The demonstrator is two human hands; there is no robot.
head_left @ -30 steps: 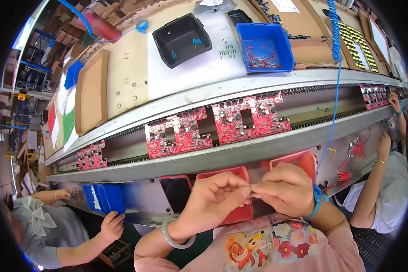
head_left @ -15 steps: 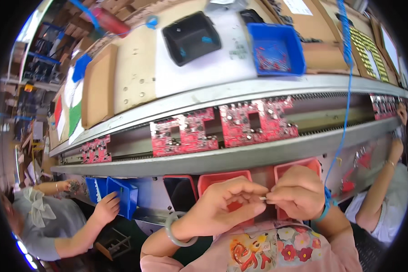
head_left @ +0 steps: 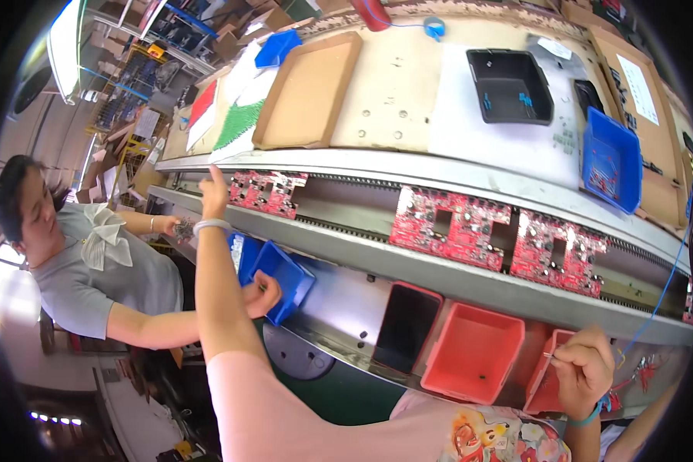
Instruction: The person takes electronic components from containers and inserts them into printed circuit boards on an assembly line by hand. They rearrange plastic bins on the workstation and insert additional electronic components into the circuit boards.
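My left hand [head_left: 214, 194] is stretched far to the left over the conveyor rail, beside a red circuit board [head_left: 268, 192]. One finger points out, and I see nothing held there; its other fingers are partly hidden. On the right, my right hand [head_left: 585, 368] is closed in a pinch on a small thin metal part [head_left: 549, 356], too small to name further. This hand is above a red bin [head_left: 545, 377]. Another red bin [head_left: 470, 350] lies to its left, with a small dark speck inside. Two more red circuit boards [head_left: 448, 223] [head_left: 556, 252] sit in the conveyor.
A dark-screened tablet or phone [head_left: 406, 327] lies left of the red bins. A co-worker [head_left: 100, 262] at the left reaches into blue bins [head_left: 285, 281], close to my left forearm. Across the rail stand a black tray [head_left: 508, 85], a blue bin [head_left: 612, 162] and a cardboard tray [head_left: 308, 92].
My hands, together before, are now apart: the left has swung far left to the conveyor, while the right keeps the small part. The view has turned left.
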